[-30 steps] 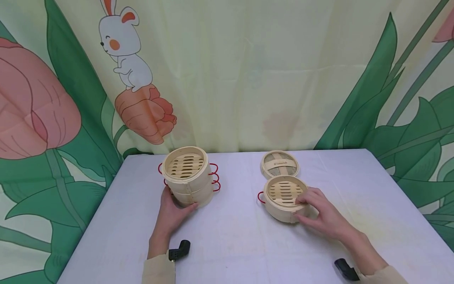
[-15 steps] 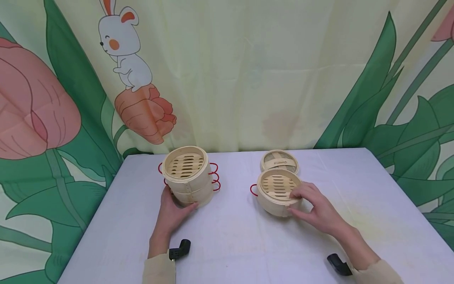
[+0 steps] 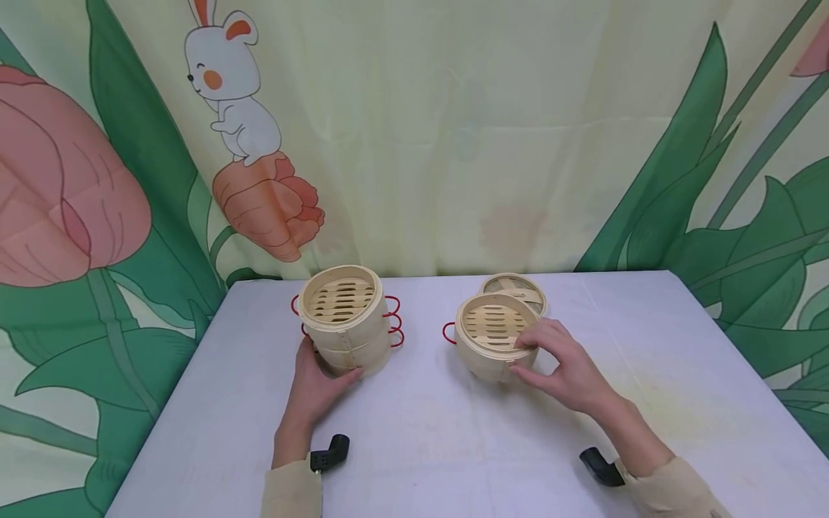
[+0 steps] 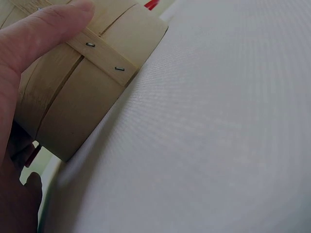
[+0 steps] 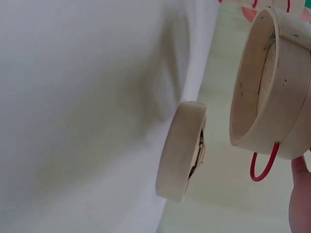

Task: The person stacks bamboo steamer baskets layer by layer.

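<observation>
My right hand (image 3: 566, 367) pinches the rim of a single bamboo steamer basket (image 3: 495, 320), thumb on the outer wall and fingers over the edge. The basket sits ahead and left of that palm, slatted floor facing up and its visible red handle (image 3: 448, 332) pointing away from my grip. From the right wrist I see its underside held clear of the white tablecloth (image 3: 414, 424).

What matters is the gap to my left: the bamboo steamer stack (image 3: 352, 345) lies across from my right hand, beyond the basket, well apart and with its long axis upright. My left hand (image 3: 316, 385) is the nearer one, wrapped around the stack's lower near side while the base rests on the cloth. The bamboo lid (image 3: 512, 283) lies beyond my right hand, just behind the basket.
</observation>
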Demonstrator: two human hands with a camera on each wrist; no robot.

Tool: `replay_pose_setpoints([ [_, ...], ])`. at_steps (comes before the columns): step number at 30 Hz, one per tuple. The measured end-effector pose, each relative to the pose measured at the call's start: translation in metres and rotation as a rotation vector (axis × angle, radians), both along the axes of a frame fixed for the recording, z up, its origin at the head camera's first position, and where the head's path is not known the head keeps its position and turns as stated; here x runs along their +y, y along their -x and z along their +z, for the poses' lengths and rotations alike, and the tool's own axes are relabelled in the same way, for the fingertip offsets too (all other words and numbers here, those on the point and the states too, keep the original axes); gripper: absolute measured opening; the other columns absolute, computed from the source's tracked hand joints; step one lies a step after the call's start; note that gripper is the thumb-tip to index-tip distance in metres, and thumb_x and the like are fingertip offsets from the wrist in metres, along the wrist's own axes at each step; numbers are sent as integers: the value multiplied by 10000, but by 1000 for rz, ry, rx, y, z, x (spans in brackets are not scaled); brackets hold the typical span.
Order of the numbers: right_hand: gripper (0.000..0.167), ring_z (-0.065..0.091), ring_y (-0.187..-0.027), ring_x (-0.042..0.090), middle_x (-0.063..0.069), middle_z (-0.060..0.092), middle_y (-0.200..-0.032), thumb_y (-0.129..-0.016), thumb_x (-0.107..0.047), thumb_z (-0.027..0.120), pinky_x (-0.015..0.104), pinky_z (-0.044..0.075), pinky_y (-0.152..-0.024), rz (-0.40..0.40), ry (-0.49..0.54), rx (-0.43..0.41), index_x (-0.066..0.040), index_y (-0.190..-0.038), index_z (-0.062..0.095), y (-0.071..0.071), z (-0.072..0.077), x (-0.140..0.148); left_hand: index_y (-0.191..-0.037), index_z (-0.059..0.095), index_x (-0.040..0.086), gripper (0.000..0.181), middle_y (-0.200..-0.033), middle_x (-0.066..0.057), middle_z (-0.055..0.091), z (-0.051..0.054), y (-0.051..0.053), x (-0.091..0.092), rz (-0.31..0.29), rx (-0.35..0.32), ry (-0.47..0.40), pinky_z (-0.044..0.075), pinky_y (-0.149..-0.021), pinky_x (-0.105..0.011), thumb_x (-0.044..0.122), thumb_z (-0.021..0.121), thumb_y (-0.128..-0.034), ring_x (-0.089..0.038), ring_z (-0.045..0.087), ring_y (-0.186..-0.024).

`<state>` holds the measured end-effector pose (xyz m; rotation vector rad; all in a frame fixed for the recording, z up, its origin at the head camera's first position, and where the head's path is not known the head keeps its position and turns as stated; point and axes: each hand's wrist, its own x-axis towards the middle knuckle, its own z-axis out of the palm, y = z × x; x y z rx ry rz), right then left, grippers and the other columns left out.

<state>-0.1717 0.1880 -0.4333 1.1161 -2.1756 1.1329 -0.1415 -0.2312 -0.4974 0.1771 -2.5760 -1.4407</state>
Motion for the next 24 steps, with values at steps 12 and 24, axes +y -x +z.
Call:
replay_pose_setpoints([
  [12, 457, 537, -1012, 213, -7, 666, -970, -606, 44, 892, 235, 351, -979, 20, 18, 27, -116, -984, 691, 12, 16, -19, -1561, 187, 53, 1183, -1527, -169, 299, -1, 1, 0, 1, 20, -3, 217, -1176, -511, 377, 936, -705, -295, 278, -1435],
  [24, 386, 531, -1012, 177, -40, 654, -977, -670, -16, 895, 254, 351, -972, -29, -4, 7, -128, -979, 692, 23, 24, -32, -1568, 167, 49, 1197, -1546, -175, 280, 0, 2, 0, 2, 13, -2, 209, -1180, -508, 393, 928, -711, -296, 256, -1450],
])
